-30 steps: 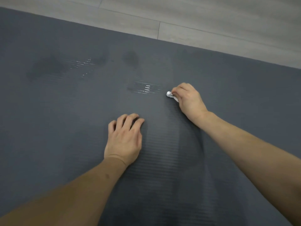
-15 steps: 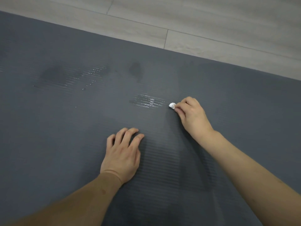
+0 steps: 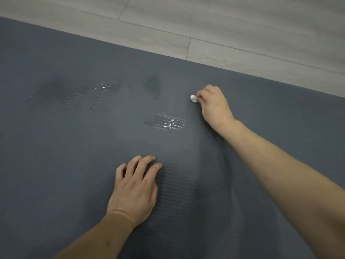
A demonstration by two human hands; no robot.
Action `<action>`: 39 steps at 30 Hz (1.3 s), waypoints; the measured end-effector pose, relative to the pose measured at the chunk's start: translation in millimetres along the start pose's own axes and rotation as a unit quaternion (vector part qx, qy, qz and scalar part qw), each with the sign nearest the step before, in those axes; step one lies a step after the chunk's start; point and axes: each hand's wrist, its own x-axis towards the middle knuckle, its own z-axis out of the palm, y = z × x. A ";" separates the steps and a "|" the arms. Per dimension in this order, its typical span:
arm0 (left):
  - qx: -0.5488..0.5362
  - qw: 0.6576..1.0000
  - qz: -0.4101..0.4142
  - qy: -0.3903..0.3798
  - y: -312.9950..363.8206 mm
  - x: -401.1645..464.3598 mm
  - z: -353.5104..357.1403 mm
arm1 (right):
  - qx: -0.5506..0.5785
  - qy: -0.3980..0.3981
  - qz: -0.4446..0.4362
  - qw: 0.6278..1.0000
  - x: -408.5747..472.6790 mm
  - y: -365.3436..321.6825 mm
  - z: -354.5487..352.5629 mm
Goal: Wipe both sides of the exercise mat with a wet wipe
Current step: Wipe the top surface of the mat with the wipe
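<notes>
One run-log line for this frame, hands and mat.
left hand flat on mat | right hand pinches wet wipe on mat | wet streaks visible

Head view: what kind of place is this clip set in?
Probably an indoor room at home or in a studio. A dark grey ribbed foam exercise mat lies flat on pale wood-look plank flooring, with glistening wet streaks on it.

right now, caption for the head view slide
Right hand rubs wadded wet wipe on grey mat; left hand braces.
</notes>
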 end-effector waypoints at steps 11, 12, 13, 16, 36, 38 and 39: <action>-0.008 1.000 0.010 0.015 -0.9 -1.2 0.9 | 0.018 0.011 0.131 0.991 53.3 26.8 5.4; -0.011 1.000 0.008 0.014 -0.9 -0.6 -0.4 | 0.027 0.012 0.098 0.995 32.5 20.2 1.6; -0.011 1.000 0.006 0.013 -0.8 -0.5 -1.4 | 0.039 0.009 0.071 0.997 9.1 12.8 -2.9; -0.009 1.000 0.009 0.013 -0.3 0.2 0.0 | 0.057 -0.008 0.018 0.998 -43.7 -2.3 -12.9; -0.016 1.000 0.005 0.013 -1.5 -3.6 1.1 | 0.068 0.059 0.119 0.989 -7.0 -21.9 7.0; -0.018 1.000 0.004 0.018 -1.1 -4.6 -0.2 | 0.092 0.065 0.095 0.989 -40.8 -47.0 4.2; -0.018 1.000 0.003 0.020 -0.8 -4.1 -0.6 | 0.101 0.061 0.088 0.989 -56.2 -58.9 2.2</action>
